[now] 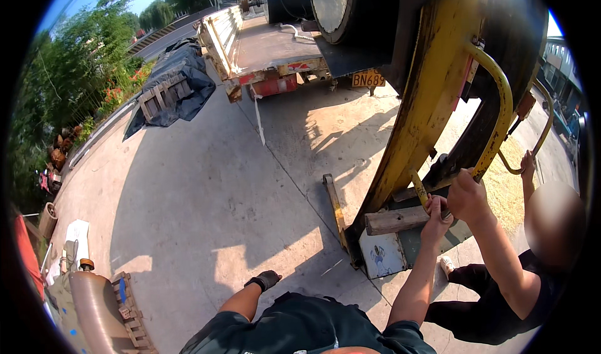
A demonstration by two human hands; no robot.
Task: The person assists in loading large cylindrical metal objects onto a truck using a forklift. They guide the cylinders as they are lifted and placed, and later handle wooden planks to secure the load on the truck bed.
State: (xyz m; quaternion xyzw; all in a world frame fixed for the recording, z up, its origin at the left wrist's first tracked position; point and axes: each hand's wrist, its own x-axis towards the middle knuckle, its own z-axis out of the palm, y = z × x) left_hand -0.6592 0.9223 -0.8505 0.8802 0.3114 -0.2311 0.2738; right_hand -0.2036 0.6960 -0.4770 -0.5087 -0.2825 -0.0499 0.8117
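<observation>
A tall yellow lift stacker [410, 128] with worn paint stands at my right, its fork leg [336, 207] low on the concrete. Bare fingers of my right hand [436, 219] wrap the lower end of its yellow tube handle [418, 185], just above a wooden beam [394, 220]. Higher on that handle is a co-worker's hand [468, 194]; the same person's other hand [529, 166] holds a second tube handle [549, 107]. My left hand [269, 280], in a dark glove, hangs at my side, touching nothing visible; its fingers are mostly hidden.
A flatbed truck [269, 47] stands ahead, with large dark cylinders [360, 10] at its rear. A tarp-covered stack [169, 91] lies far left. Near left, a metal cylinder [97, 304] lies beside a wooden pallet [131, 310]. The co-worker [494, 304] stands close right.
</observation>
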